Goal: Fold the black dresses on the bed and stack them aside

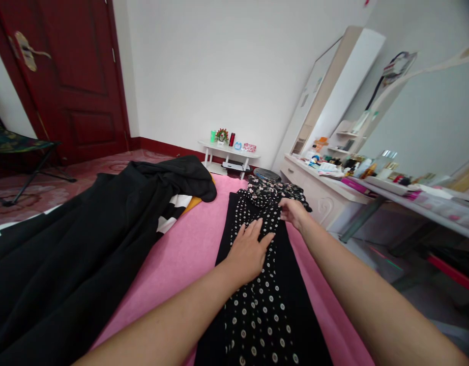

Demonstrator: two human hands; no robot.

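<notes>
Lengthwise, ring-dotted black cloth (259, 310) lies beneath the hands (247, 254).

White-dotted black garment (259, 300), pink sheet (184, 249), dark red door (78, 81)

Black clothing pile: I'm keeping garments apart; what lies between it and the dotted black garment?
In the head view, pink cloth shows, crossed by the left forearm; mustard fabric and striped fabric edge its far left.
</notes>
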